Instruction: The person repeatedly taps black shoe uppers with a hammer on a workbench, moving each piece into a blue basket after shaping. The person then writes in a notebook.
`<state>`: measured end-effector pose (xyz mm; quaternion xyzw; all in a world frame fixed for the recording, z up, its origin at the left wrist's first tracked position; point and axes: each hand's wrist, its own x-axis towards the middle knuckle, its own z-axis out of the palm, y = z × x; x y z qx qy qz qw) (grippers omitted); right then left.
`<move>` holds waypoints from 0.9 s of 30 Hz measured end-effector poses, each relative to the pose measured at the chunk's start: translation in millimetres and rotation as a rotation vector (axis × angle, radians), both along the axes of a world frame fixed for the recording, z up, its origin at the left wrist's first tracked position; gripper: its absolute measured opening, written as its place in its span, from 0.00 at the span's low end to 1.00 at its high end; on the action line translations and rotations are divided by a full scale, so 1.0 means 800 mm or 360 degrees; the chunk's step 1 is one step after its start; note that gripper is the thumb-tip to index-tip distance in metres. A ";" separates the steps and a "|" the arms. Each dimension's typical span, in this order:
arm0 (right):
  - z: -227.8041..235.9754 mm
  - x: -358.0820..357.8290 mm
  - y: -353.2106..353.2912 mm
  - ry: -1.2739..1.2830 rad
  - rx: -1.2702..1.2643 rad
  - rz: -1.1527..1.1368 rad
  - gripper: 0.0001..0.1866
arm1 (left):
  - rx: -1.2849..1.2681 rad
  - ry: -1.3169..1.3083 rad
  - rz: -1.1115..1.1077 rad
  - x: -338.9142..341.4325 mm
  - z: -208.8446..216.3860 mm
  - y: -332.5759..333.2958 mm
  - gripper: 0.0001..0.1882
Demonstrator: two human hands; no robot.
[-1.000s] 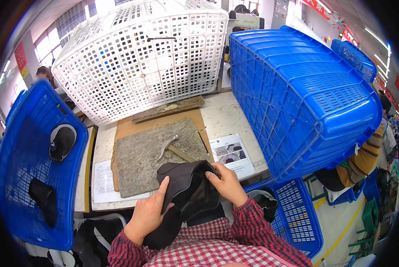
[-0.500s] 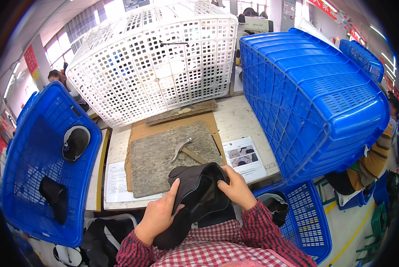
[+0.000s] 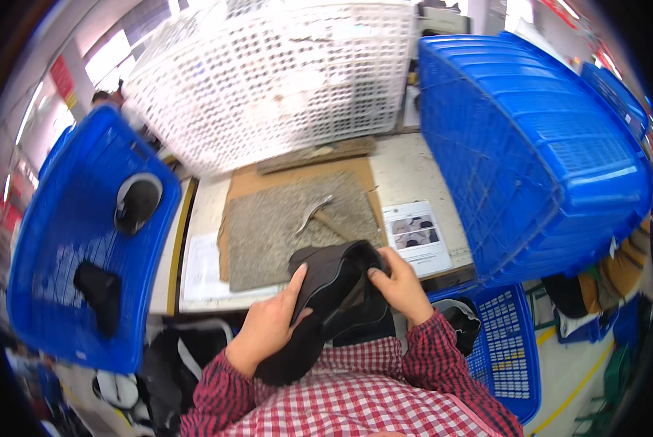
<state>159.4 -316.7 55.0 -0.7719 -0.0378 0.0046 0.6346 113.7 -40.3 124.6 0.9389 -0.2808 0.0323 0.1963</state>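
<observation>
bright w/ window (image 3: 111,62) glare upper l, white crate (image 3: 290,91) part blown out, mvmt blur, edges bent

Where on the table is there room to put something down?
The grey slab left of the hammer, and the white tabletop between the cardboard and the right-hand blue basket. It's crowded near the hammer's handle, by the held black piece.

Black shoe upper (image 3: 313,328), apron (image 3: 333,400) — red-white (checked)

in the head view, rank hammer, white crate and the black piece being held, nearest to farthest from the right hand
1. Black piece: held by the right hand.
2. Hammer: ahead and to the left, on the grey slab.
3. White crate: beyond the slab.
</observation>
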 end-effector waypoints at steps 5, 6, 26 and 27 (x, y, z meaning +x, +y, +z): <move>0.009 -0.031 0.039 -0.0129 0.0054 0.0295 0.40 | -0.0261 0.0090 0.0121 -0.009 -0.043 0.052 0.42; 0.009 -0.036 0.050 -0.0036 0.0176 0.0344 0.43 | -0.0286 0.0159 0.0134 -0.012 -0.053 0.065 0.43; -0.006 -0.026 0.198 0.0144 -0.0061 0.0706 0.28 | -0.0081 -0.0521 0.2639 -0.343 -0.100 0.392 0.34; -0.006 -0.029 0.207 0.0169 -0.0067 0.0713 0.25 | 0.0234 -0.0601 0.2825 -0.377 -0.092 0.410 0.35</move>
